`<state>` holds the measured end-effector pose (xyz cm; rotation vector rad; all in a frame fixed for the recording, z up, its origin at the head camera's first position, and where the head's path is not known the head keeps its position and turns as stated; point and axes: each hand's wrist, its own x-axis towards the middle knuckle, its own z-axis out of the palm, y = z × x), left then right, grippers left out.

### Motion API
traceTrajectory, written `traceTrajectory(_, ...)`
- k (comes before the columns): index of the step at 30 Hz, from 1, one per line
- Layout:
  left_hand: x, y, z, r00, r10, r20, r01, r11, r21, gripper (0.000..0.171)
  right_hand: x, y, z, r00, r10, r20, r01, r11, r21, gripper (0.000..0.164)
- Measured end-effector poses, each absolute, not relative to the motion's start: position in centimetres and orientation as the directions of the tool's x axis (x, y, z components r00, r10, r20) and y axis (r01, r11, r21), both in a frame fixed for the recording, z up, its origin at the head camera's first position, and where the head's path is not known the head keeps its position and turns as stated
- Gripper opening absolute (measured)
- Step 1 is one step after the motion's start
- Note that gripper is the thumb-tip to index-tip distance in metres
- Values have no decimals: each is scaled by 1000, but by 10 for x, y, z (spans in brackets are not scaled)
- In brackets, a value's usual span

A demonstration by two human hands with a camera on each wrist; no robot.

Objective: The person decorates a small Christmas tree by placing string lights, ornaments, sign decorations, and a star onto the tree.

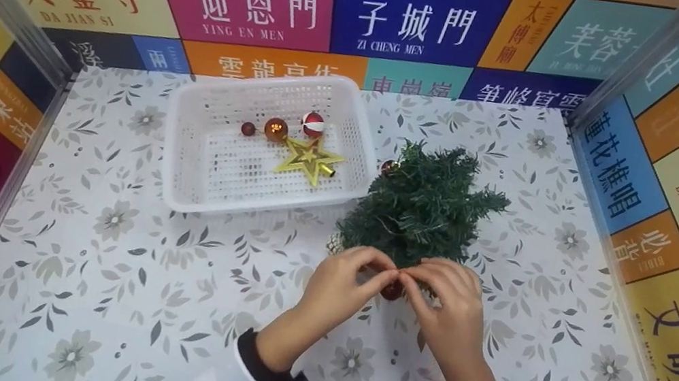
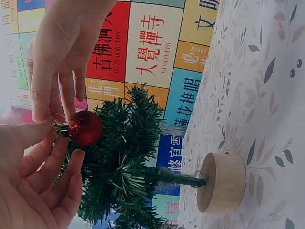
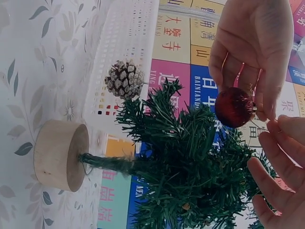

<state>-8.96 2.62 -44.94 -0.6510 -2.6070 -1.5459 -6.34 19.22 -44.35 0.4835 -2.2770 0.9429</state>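
Note:
A small artificial Christmas tree [image 1: 428, 198] with a round wooden base [image 2: 221, 182] stands in front of the person. At its near side hangs a shiny red bauble [image 3: 234, 107]. Thumb and fingertips of the left hand [image 1: 341, 280] pinch the thin string at the bauble's cap. Meeting them there, the right hand [image 1: 452, 299] pinches the same string, its other fingers loosely bent. A pine cone [image 3: 124, 80] hangs low on the tree's left, and another small bauble [image 1: 389, 168] shows at the upper left branches.
Left of the tree, a white perforated plastic basket [image 1: 175, 184] holds a gold star topper [image 1: 310, 159], a red-and-white bauble [image 1: 312, 124], an orange-brown bauble [image 1: 276, 130] and a small dark red one [image 1: 247, 129]. Leaf-patterned cloth covers the table [image 1: 91, 273]; printed panels surround it.

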Motion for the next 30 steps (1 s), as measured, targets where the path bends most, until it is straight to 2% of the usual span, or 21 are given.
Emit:
traceTrajectory(6, -96, 32, -448, -924, 290, 251, 356, 404, 843, 18, -70, 197, -441, -730, -71, 680, -509, 720, -471, 8)
traceTrajectory(16, -107, 41, -446, -914, 210, 348, 405, 535, 742, 16, -84, 199, -437, -726, -20, 687, -459, 758, -463, 7)
traceTrajectory(24, -110, 47, -449, -829, 163, 536, 508, 620, 597, 13, -90, 199, -436, -726, 21, 687, -423, 774, -471, 6)
traceTrajectory(30, -114, 49, -451, -792, 124, 598, 516, 659, 547, 11, -94, 198, -438, -715, 51, 698, -392, 797, -460, 7)
